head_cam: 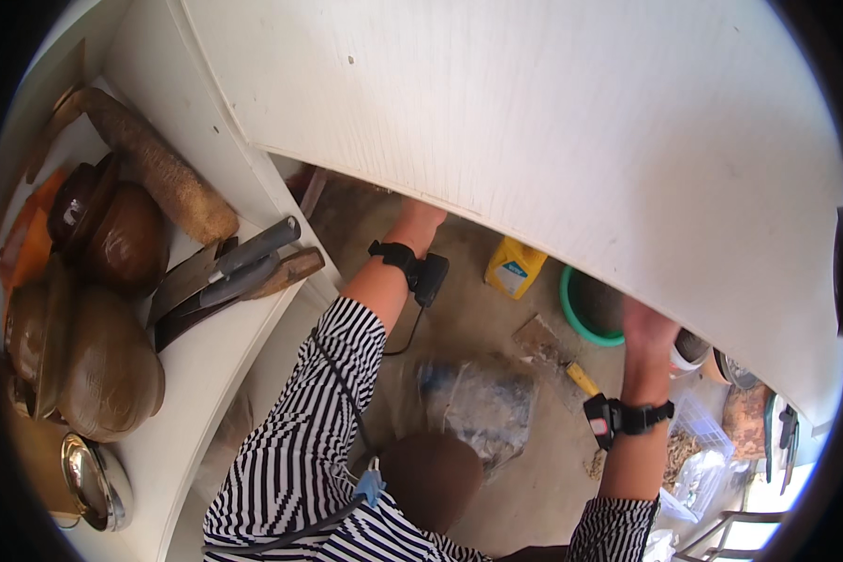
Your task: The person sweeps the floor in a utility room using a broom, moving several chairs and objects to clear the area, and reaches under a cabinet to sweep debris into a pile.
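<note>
A wide white board [506, 119] spans the upper part of the view. My left hand [425, 212] goes under its lower edge, so only the wrist end shows and the fingers are hidden. Farther right, my right hand [648, 324] also passes behind that edge, its fingers out of sight. Whether either hand grips the board or something beneath it cannot be seen. Both wrists carry black straps with small devices. Below the board, a yellow package [515, 268] and a green basin [569, 309] lie between my arms.
On the white shelf [253, 327] at left are lidded brown pots [109, 358], a steel bowl [95, 485], cleavers [218, 281] and a long brown tuber-like object [158, 165]. A scraper [582, 379], a clear plastic bag [481, 404] and a white plastic basket [699, 428] are lower down.
</note>
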The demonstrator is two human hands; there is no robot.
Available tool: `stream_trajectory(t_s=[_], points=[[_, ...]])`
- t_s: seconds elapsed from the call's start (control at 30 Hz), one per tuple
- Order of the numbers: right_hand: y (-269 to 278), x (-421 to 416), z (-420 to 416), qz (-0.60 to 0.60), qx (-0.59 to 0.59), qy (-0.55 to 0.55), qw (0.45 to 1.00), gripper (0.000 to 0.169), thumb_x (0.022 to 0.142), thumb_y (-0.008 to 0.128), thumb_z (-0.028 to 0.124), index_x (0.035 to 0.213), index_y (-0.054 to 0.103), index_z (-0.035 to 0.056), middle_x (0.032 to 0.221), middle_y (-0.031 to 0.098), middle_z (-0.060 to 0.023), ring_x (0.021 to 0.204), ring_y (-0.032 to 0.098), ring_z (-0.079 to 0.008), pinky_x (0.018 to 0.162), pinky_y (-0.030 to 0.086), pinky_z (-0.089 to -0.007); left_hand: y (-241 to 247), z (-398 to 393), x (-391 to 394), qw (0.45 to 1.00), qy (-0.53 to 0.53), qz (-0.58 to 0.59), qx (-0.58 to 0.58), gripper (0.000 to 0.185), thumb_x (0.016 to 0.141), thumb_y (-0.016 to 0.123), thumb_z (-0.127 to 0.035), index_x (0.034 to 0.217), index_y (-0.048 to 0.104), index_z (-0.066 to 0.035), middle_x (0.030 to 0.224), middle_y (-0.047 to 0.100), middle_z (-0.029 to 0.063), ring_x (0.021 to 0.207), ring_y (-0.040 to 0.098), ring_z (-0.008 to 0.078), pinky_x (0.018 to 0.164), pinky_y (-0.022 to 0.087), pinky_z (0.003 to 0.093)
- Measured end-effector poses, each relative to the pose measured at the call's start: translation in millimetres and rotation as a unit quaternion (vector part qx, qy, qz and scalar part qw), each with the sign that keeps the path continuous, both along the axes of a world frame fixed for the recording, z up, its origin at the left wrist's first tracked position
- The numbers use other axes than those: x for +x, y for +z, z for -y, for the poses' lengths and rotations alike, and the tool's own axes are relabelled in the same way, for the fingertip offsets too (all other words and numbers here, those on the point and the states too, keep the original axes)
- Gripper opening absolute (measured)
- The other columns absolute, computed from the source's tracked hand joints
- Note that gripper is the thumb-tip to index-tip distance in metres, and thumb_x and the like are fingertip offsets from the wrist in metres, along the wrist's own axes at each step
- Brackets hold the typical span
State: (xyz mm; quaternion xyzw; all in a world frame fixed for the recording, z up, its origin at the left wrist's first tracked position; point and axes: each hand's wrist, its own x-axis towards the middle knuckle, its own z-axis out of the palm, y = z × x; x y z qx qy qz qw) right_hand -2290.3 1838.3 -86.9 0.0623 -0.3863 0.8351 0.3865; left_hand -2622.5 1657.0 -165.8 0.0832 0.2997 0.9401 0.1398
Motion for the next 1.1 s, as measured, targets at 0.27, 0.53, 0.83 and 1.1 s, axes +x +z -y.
stream_trajectory(t_s=[0.27,0.53,0.83,1.1], points=[[-1,-9,-56,0.027,0.022,-0.023,0.999,0.050,0.087,0.045,0.038,0.125,0.039,0.0046,0.126,0.043,-0.0097,0.115,0.040,-0.0247,0.097,0.033,-0.0371,-26,-2,-27,0.998,-0.032,0.028,-0.049,0.013,0.086,0.041,-0.013,0.075,0.040,-0.008,0.066,0.042,0.0040,0.060,0.043,0.0160,0.058,0.042,0.0307],[28,43,-87,0.033,0.062,-0.047,0.996,0.050,0.087,0.045,0.037,0.124,0.039,0.0043,0.125,0.043,-0.0101,0.114,0.041,-0.0247,0.096,0.033,-0.0369,6,-30,44,0.994,-0.089,0.013,-0.058,0.011,0.087,0.041,-0.015,0.078,0.042,-0.007,0.070,0.046,0.0048,0.064,0.046,0.0162,0.060,0.043,0.0308],[19,22,-59,0.030,0.030,-0.022,0.999,0.049,0.087,0.046,0.035,0.124,0.040,0.0040,0.124,0.044,-0.0105,0.113,0.042,-0.0248,0.095,0.034,-0.0367,27,-36,36,0.995,-0.074,-0.051,-0.044,0.012,0.088,0.041,-0.016,0.082,0.045,-0.006,0.075,0.049,0.0056,0.068,0.050,0.0165,0.064,0.045,0.0311],[-9,6,-52,0.067,0.047,-0.016,0.997,0.048,0.087,0.046,0.034,0.123,0.040,0.0037,0.123,0.044,-0.0108,0.112,0.042,-0.0248,0.094,0.035,-0.0365,-37,12,-2,0.991,-0.066,0.000,-0.116,0.014,0.088,0.041,-0.017,0.086,0.048,-0.006,0.079,0.053,0.0063,0.072,0.053,0.0167,0.066,0.047,0.0312]])
